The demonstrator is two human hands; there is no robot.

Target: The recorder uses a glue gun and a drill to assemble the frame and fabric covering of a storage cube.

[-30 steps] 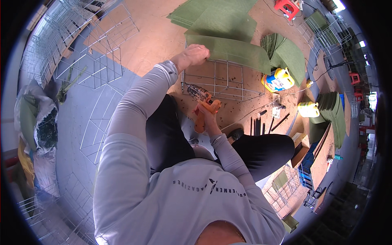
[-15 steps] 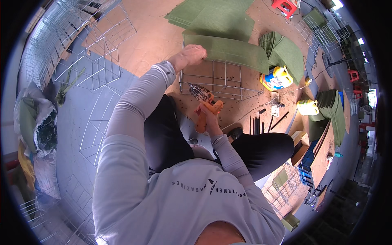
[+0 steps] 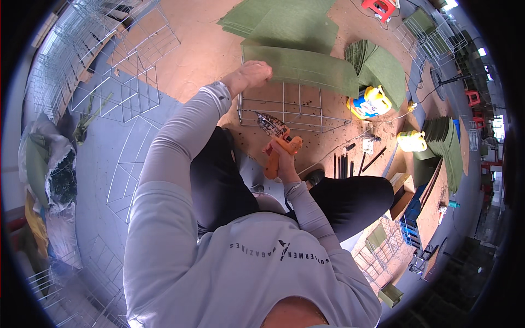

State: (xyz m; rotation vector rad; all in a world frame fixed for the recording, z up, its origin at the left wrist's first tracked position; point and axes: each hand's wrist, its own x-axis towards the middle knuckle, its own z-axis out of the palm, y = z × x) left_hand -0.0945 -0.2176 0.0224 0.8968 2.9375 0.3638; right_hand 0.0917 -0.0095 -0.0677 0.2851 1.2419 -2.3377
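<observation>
My left hand [image 3: 252, 74] reaches far forward and grips the top edge of an upright wire grid frame [image 3: 298, 109], where a green felt sheet [image 3: 298, 66] lies over it. My right hand [image 3: 280, 158] is shut on the orange handle of a glue gun [image 3: 278, 143]. The gun's dark nozzle [image 3: 263, 120] points up and left toward the frame's near left corner. I sit on the floor with my legs in dark trousers either side of the gun.
More green felt sheets [image 3: 284, 19] lie beyond the frame, with a stack [image 3: 377, 65] at right. A yellow and blue jug [image 3: 369, 101], a pale yellow jug [image 3: 411, 141] and black sticks [image 3: 342, 164] sit at right. Wire grid panels [image 3: 128, 93] lie left.
My left hand slid slightly right along the frame's top edge. The glue gun stayed near the frame's near left corner, shifting only a little.
</observation>
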